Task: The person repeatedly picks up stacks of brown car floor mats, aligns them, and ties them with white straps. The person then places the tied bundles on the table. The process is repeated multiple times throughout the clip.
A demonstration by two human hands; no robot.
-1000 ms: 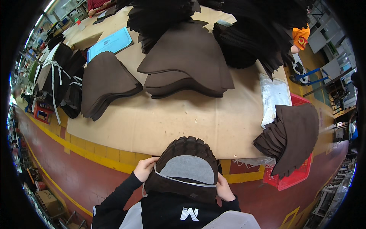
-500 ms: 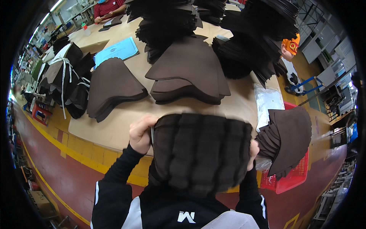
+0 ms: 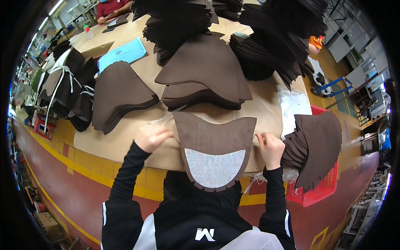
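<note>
A brown cut piece [image 3: 214, 152] with a grey patch [image 3: 213, 167] is spread over the table [image 3: 137, 143] edge, pinched at its top corners by the curled fingers of the left hand [image 3: 152, 137] and right hand [image 3: 271, 148]. A blue rectangular booklet [image 3: 123, 53] lies far left; a red crate [image 3: 318, 189] stands right.

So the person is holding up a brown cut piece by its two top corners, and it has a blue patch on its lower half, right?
Not quite: the patch is light grey, not blue, as the head view shows. The rest holds: the left hand and right hand are at the top corners of the brown piece.
</note>
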